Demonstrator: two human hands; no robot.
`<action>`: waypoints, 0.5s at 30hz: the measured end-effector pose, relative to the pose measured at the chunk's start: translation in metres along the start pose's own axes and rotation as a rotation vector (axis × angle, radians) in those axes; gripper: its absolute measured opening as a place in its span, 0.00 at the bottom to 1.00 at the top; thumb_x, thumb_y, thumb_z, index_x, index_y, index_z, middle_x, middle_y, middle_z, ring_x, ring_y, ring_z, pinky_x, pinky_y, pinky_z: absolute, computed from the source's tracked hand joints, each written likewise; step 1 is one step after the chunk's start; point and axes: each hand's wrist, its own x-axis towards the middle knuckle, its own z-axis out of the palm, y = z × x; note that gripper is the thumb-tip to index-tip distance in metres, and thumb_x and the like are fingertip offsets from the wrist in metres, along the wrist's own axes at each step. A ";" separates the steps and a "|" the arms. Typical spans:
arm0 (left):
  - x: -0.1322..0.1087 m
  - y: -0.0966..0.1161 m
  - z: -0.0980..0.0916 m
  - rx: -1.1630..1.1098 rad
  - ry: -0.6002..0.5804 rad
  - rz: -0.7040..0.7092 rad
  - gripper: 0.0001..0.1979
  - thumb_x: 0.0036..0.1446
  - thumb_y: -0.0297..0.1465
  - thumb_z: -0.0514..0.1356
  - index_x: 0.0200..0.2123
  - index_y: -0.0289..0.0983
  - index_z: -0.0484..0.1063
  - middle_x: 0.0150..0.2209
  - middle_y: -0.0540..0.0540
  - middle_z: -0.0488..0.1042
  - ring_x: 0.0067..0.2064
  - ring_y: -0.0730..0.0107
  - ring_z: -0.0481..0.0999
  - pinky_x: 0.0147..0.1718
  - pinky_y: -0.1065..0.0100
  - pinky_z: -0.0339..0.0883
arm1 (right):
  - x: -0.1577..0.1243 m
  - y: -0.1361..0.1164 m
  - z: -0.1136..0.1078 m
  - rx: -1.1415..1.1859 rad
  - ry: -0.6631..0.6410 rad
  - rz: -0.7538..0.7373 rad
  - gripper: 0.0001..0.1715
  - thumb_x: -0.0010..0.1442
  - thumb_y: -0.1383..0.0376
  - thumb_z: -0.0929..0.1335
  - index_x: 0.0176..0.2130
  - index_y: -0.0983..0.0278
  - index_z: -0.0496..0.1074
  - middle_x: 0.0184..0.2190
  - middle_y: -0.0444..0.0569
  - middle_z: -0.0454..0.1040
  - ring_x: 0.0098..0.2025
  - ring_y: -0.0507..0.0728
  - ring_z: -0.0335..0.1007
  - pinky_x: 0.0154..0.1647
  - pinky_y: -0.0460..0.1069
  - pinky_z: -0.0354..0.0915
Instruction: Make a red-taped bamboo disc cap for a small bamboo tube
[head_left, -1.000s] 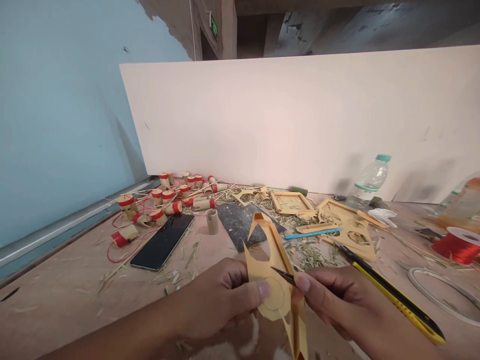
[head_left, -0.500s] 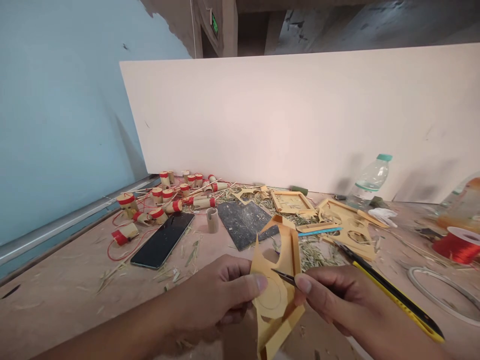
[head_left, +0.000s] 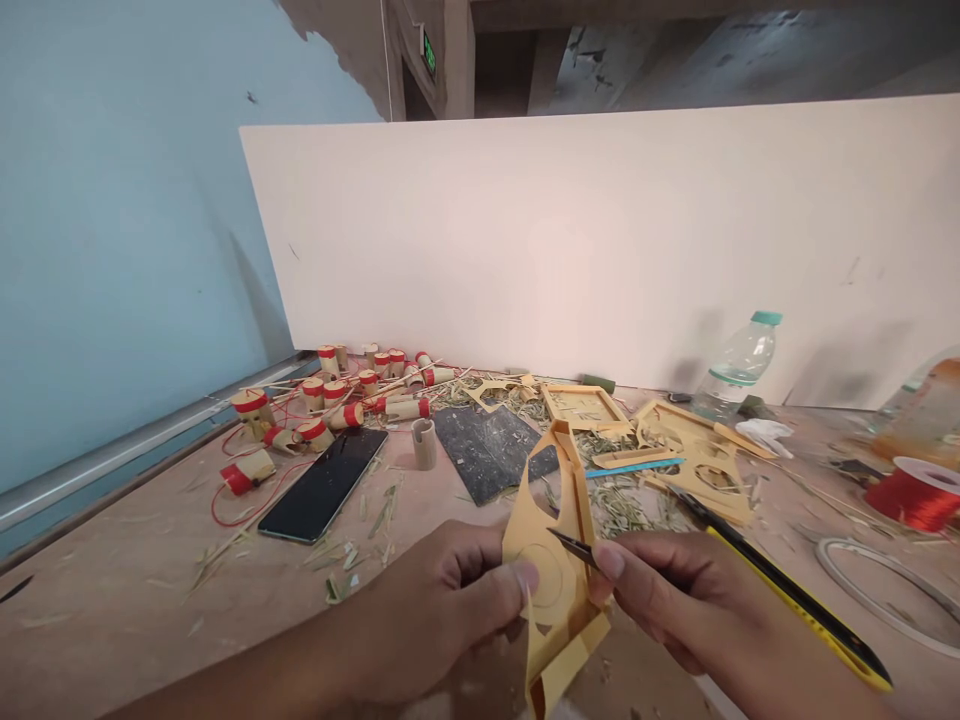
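My left hand [head_left: 480, 590] pinches a yellow cardboard piece [head_left: 536, 520], its thumb on the front face beside a drawn circle. The card has folded edges and a large rounded cut-out above the circle. In my right hand [head_left: 660, 590], a small dark pointed blade [head_left: 571, 545] is gripped between thumb and fingers. Its tip lies against the card just above the circle; whether it has pierced the card I cannot tell. The blade's rear end is hidden in the fingers. A yellow and black utility knife [head_left: 806, 600] lies beside my right hand.
Bamboo tubes with red bands [head_left: 315, 432] and red strings crowd the back left, near a black phone [head_left: 326, 485]. A lone tube [head_left: 424, 443] stands by a dark sheet [head_left: 480, 450]. Cut cardboard [head_left: 697, 450], a bottle [head_left: 739, 365] and a red thread spool [head_left: 915, 493] are at right.
The cardboard has turned and tilted slightly in my left hand, narrowing its upper part. The blade tip has shifted a little to the right and stays near the circle's upper side.
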 end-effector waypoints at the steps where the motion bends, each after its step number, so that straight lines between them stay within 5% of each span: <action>1: 0.000 0.001 -0.001 0.004 -0.011 -0.019 0.24 0.64 0.52 0.68 0.32 0.36 0.75 0.23 0.57 0.59 0.25 0.76 0.52 0.23 0.73 0.47 | 0.000 0.000 0.000 -0.002 0.000 -0.002 0.36 0.68 0.34 0.67 0.30 0.60 0.77 0.22 0.38 0.54 0.24 0.52 0.45 0.23 0.49 0.44; 6: 0.000 0.003 -0.002 0.020 -0.057 -0.067 0.29 0.60 0.56 0.68 0.26 0.38 0.66 0.22 0.59 0.57 0.21 0.79 0.48 0.19 0.71 0.41 | -0.002 -0.004 0.000 -0.023 -0.003 -0.037 0.36 0.68 0.35 0.67 0.29 0.62 0.77 0.25 0.40 0.60 0.27 0.53 0.53 0.26 0.47 0.54; 15: -0.001 0.000 -0.005 -0.118 -0.156 -0.121 0.28 0.58 0.57 0.69 0.30 0.38 0.68 0.21 0.60 0.55 0.20 0.79 0.47 0.18 0.71 0.39 | -0.003 -0.007 0.001 -0.041 -0.074 -0.063 0.36 0.68 0.35 0.67 0.33 0.62 0.82 0.30 0.46 0.73 0.36 0.59 0.67 0.37 0.48 0.64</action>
